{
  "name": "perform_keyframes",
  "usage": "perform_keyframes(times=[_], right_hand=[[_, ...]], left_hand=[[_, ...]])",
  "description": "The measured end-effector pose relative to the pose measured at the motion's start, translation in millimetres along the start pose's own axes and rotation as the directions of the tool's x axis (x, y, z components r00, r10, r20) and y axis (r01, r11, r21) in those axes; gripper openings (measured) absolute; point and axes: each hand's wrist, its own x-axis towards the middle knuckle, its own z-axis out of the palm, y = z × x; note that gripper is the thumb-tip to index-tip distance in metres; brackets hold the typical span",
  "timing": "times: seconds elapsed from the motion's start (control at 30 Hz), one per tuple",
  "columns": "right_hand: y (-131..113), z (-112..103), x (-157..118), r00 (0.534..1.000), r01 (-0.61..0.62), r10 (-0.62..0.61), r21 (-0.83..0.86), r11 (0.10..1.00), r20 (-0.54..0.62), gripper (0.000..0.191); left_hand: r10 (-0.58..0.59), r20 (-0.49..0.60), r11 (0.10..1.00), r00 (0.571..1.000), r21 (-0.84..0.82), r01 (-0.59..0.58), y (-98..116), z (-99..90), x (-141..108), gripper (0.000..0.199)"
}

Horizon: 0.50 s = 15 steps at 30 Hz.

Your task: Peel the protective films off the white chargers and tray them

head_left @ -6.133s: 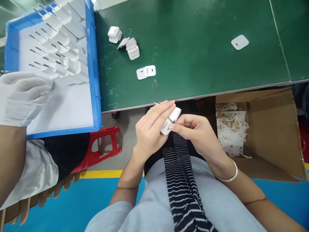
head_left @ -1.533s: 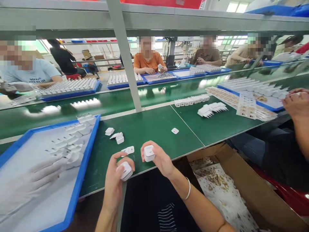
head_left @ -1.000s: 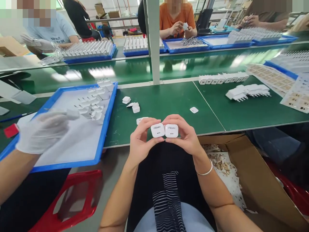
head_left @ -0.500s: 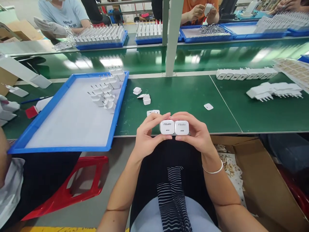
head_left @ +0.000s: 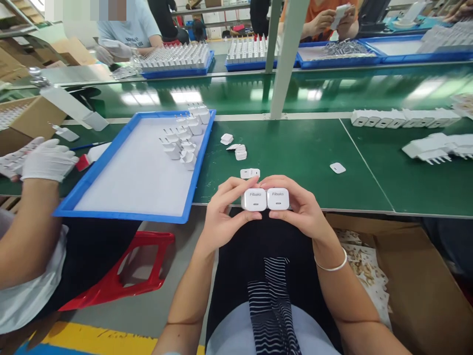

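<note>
Two white chargers are held side by side at the table's front edge, their lettered faces with a port slot turned toward me. My left hand (head_left: 229, 212) is closed on the left charger (head_left: 254, 199), thumb below and fingers above. Pinched the same way in my right hand (head_left: 297, 204) is the right charger (head_left: 278, 198). Their back ends are hidden. Just beyond my fingers lie small white face plates (head_left: 250, 173) with slots. More white plates (head_left: 240, 152) are piled farther back, and a single plate (head_left: 337, 168) lies to the right.
Left of me, a blue-rimmed tray (head_left: 190, 197) holds several upright plug chargers (head_left: 183, 135). A co-worker's gloved hand (head_left: 50, 160) is beside it. Rows of white chargers (head_left: 402, 118) stand at the right. An open cardboard box (head_left: 417, 266) sits below the table edge.
The view has swung left, so the table's contents appear farther right. The co-worker's gloved hand has come into view. Both my hands keep hold of the chargers, with a slightly wider gap between them.
</note>
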Motion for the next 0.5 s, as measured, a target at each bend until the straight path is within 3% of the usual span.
perform_keyframes(times=[0.13, 0.2, 0.23, 0.3, 0.37, 0.43, 0.5], right_hand=[[0.2, 11.8, 12.3, 0.964, -0.252, 0.259, -0.099, 0.963, 0.058, 0.041], [0.0, 22.0, 27.1, 0.933, -0.327, 0.345, -0.164, 0.931, 0.099, 0.043], [-0.3, 28.7, 36.7, 0.926, -0.323, 0.353, -0.202, 0.925, 0.132, 0.042], [-1.7, 45.4, 59.0, 0.928, -0.223, 0.289, -0.273, 0.936, 0.234, 0.034], [-3.7, 66.3, 83.3, 0.925, -0.058, 0.182, -0.348, 0.936, 0.334, 0.025], [-5.5, 89.5, 106.5, 0.906, 0.068, 0.141, -0.467, 0.882, 0.399, 0.024], [-6.1, 111.8, 126.1, 0.885, 0.125, 0.177, -0.587, 0.8, 0.43, 0.03]], left_hand=[[-0.052, -0.098, 0.968, 0.994, 0.238, 0.074, 37.0, -49.6, -17.3, 0.055], [-0.157, -0.171, 0.854, 0.973, 0.471, 0.221, 48.9, -76.8, -22.2, 0.055], [-0.223, -0.222, 0.745, 0.949, 0.589, 0.313, 51.6, -89.5, -22.6, 0.058], [-0.346, -0.31, 0.47, 0.885, 0.759, 0.45, 51.2, -111.9, -19.4, 0.064], [-0.48, -0.319, 0.221, 0.817, 0.857, 0.465, 46.9, -129.3, -12.0, 0.065], [-0.617, -0.265, 0.084, 0.741, 0.914, 0.396, 43.6, -141.4, -2.9, 0.059], [-0.709, -0.199, 0.06, 0.676, 0.939, 0.339, 44.4, -149.4, 5.4, 0.054]])
